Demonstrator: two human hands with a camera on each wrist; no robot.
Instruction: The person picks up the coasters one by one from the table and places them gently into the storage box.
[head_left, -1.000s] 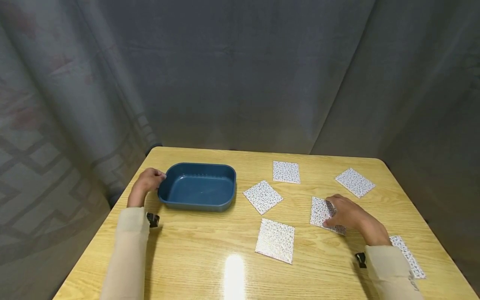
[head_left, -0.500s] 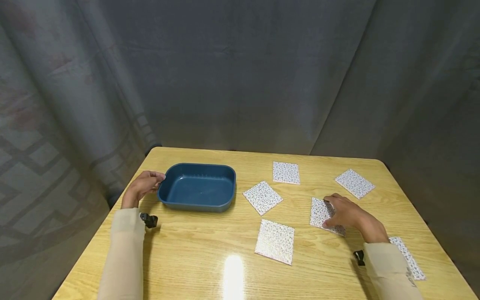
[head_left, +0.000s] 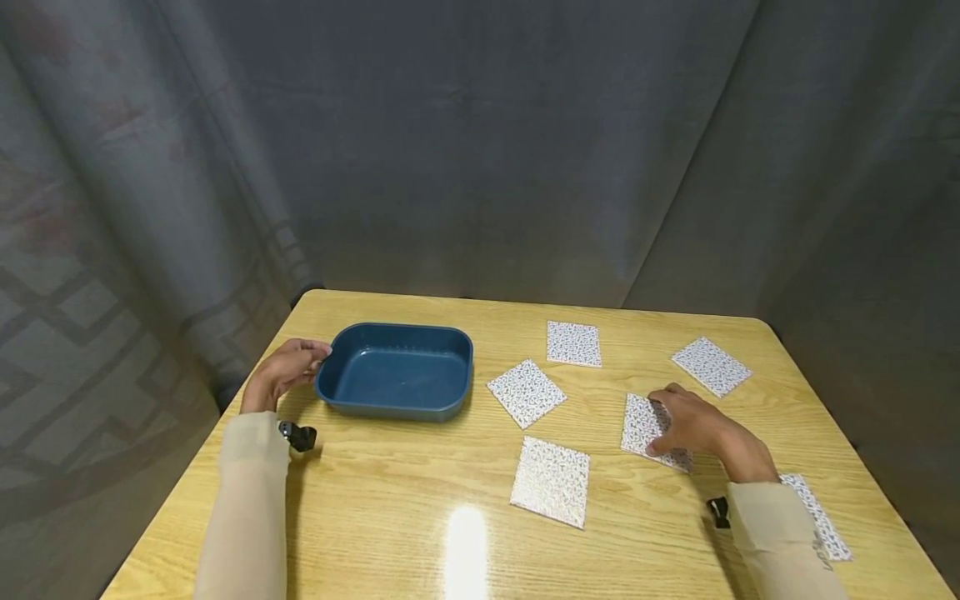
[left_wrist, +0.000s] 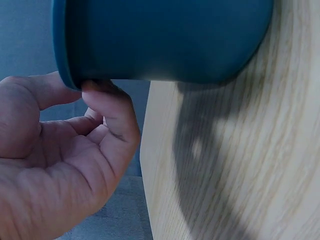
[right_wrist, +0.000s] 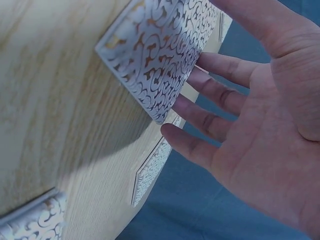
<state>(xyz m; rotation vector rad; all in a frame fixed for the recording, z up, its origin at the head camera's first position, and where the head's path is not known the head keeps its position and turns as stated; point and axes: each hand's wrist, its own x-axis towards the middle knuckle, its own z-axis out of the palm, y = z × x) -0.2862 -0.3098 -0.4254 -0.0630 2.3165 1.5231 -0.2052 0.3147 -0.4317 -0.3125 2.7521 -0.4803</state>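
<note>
A deep blue rectangular basin point(head_left: 397, 412) with rounded corners stands on the left of the table. My left hand point(head_left: 288, 367) pinches its left rim; in the left wrist view a bent finger point(left_wrist: 117, 112) presses under the basin's edge point(left_wrist: 75, 82). To the right, my right hand point(head_left: 697, 429) spans a white square coaster point(head_left: 641, 423) with a dark scroll pattern, thumb on its near side and fingers on its far side. The right wrist view has fingertips point(right_wrist: 172, 135) along one edge of this coaster point(right_wrist: 155, 60). Whether it is lifted, I cannot tell.
Several similar coasters lie flat around it: one at the back point(head_left: 573, 343), one at the back right point(head_left: 711, 367), one beside the basin point(head_left: 527, 393), one in front point(head_left: 551, 482) and one point(head_left: 817, 517) by the right sleeve. Grey curtains point(head_left: 480, 150) hang behind the wooden table point(head_left: 375, 517).
My left wrist has shifted slightly outward to the left, with the fingers staying at the basin's rim. The right hand and the coasters have hardly moved.
</note>
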